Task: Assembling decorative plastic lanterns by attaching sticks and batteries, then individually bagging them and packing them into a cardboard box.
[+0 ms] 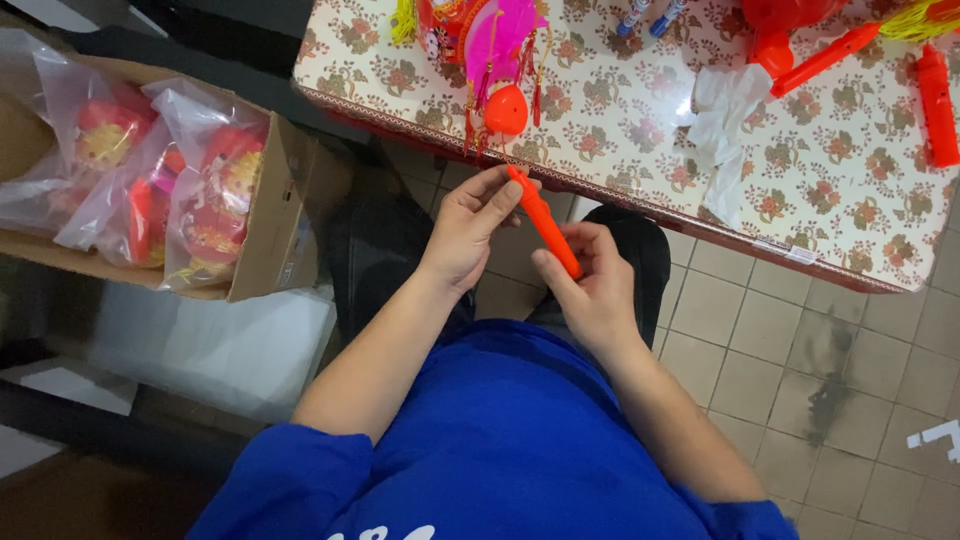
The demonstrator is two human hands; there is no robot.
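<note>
Seated person working an orange stick [543,222] just below the table [620,130] edge, over the lap. The left hand [470,232] is pinching the stick's upper end, grip closed on it; the right hand [590,290] is wrapping the lower end, fingers curled shut around it. Judged best done with both ends held firm and the stick kept straight. More orange sticks [936,105] are lying on the table; a box [262,235] of bagged toys is standing left of the table.
</note>
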